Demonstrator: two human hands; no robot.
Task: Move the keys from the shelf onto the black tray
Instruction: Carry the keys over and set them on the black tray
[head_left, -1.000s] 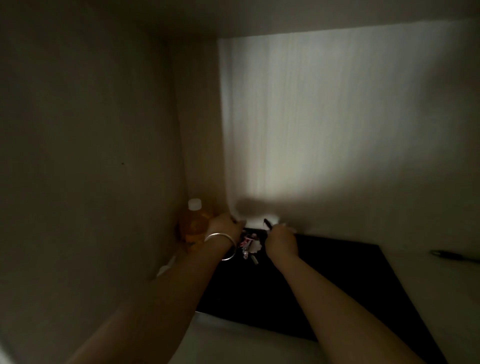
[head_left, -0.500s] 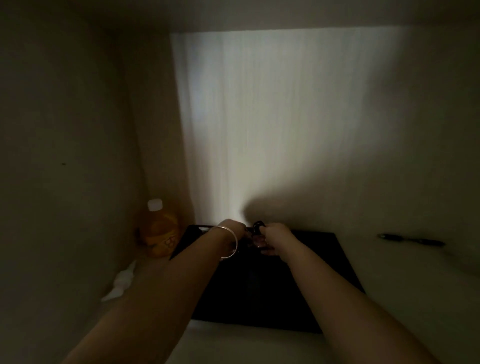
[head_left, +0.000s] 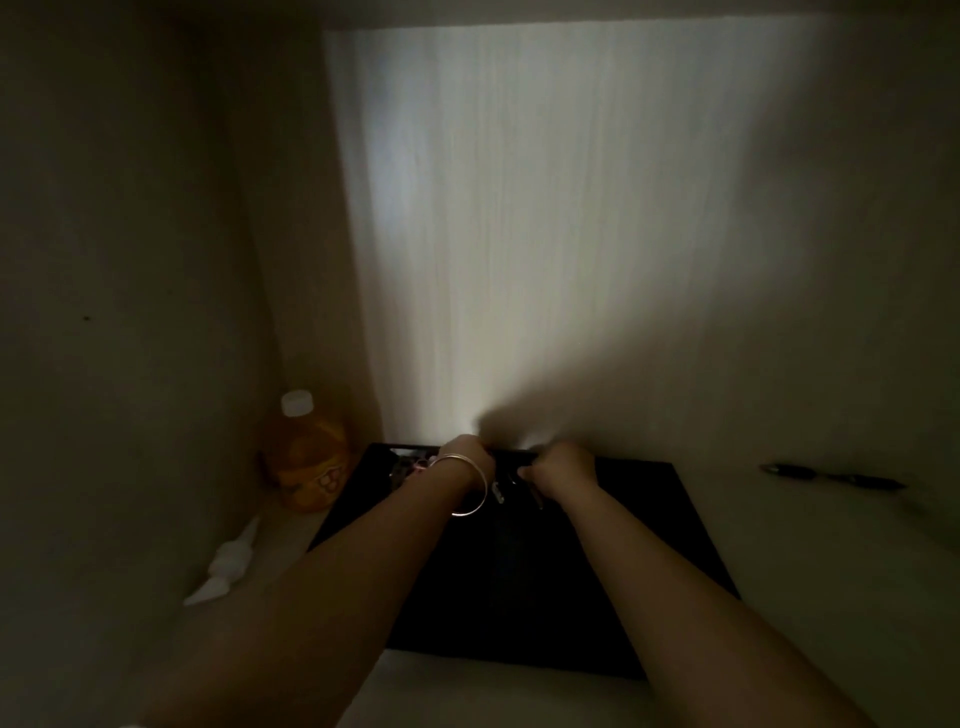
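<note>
Though the light is poor in here, I can make out a white crumpled scrap (head_left: 228, 564) lying at the far left on the shelf (head_left: 810, 561), near the side wall. Just behind it stands an orange bottle (head_left: 306, 460) with a white cap, upright in the back corner and just beside the left edge of the black tray (head_left: 649, 525). The tray lies flat on the shelf and takes up the middle of my view, its far rim close to the lit back panel (head_left: 519, 234).

My left hand (head_left: 465, 454) reaches over the far part of the tray, a thin metal bangle (head_left: 470, 486) loose about the wrist. Its fingers are curled and turned away from me, and I cannot tell whether they grip anything. Left of that wrist, at the tray's far left corner, I see a small cluster of pinkish and dark bits, too dim to name.

The keys (head_left: 501, 488) show as small pale metal pieces between my two hands, over the tray's far edge; whether they rest on it or hang above it I cannot tell. My right hand (head_left: 563, 465) is balled tight just beside them, and the dimness hides whether it actually holds them.

Well apart at the right, a dark pen (head_left: 831, 475) lies on the bare shelf
</note>
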